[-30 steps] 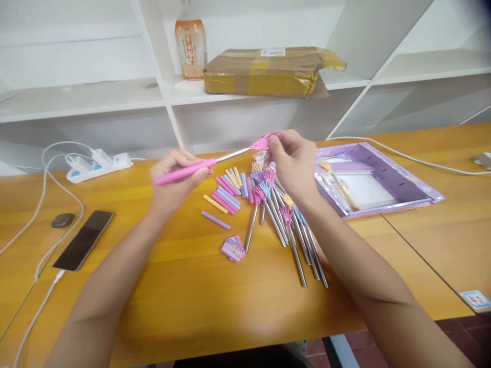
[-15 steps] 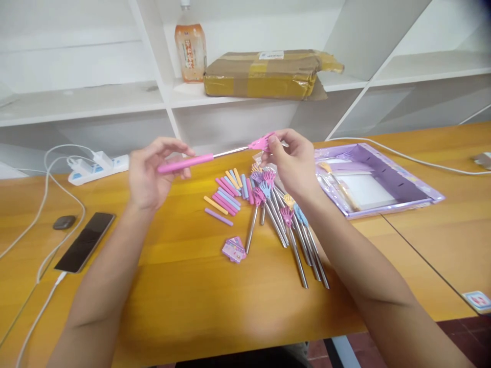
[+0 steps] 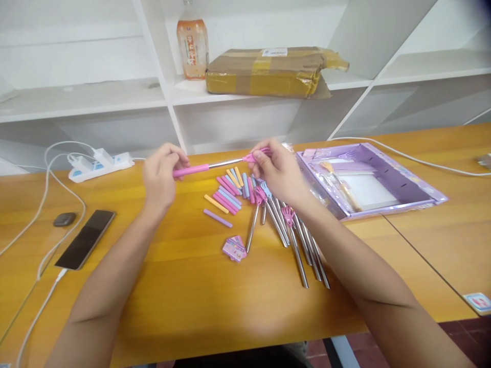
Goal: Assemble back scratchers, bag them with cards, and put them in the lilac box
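The desk (image 3: pixel 184 286) carries all loose parts. Beyond the right hand (image 3: pixel 278 171), at its outer side, lies a purple tray (image 3: pixel 418 184). Below and between both hands lies a fan of metal rods (image 3: pixel 295 245) with small coloured claw heads, and just left of them a cluster of coloured sleeves (image 3: pixel 226 197).

The scratcher (image 3: pixel 215 164) is held level above the desk, spanning the gap between the hands. The left hand (image 3: pixel 161 179) is closed by its fingertips on the pink grip end. The right hand is closed in a pinch on the pink claw head at the opposite end. The bare metal shaft runs clear between them.

Handling, as judged:
- Weight: light; a fingertip hold at each end appears sufficient.
- Stiffness: the shaft looks rigid; the thin section may bend under side load.
- Surface: polished metal is likely slippery; the pink grip offers better purchase.
- Hold points: the grip and the neck behind the claw. The plastic tines look fragile.
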Available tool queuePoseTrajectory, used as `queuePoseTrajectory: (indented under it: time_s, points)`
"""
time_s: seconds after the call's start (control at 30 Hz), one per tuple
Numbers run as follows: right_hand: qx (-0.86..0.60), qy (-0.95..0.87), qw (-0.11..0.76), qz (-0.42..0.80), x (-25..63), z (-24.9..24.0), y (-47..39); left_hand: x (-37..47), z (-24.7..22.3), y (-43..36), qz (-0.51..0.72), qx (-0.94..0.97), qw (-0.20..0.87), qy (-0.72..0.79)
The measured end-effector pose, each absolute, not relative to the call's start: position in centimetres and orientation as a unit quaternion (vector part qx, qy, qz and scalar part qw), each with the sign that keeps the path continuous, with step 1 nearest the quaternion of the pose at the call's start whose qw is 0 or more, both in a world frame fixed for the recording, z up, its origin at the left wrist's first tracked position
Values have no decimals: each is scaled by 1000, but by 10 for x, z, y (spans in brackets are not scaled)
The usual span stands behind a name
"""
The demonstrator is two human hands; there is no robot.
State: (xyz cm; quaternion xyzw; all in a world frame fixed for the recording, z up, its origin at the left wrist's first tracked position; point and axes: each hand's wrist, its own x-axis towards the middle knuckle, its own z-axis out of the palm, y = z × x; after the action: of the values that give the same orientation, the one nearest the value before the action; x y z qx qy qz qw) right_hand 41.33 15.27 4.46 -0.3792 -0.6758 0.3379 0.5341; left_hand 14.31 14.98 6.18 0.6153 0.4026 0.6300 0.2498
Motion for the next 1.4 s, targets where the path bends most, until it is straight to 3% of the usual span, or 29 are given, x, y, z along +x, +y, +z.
queuePoseTrajectory:
  time_s: [0.67,0.8,0.93,1.03,1.4]
  points:
    - [-384,-658,527,376,382,18,144,144,59,146,598,644,241,411]
    - [-386,-657,539,358,390,25,150,126,77,147,477,737,272,395]
    - [-361,-692,536,320,403,36,151,117,91,138,325,847,107,407]
    - [-349,-754,491,263,413,45,149,121,89,131,309,867,43,390]
    - [-383,-851,339,-120,419,45,150,127,78,134,281,877,-114,373]
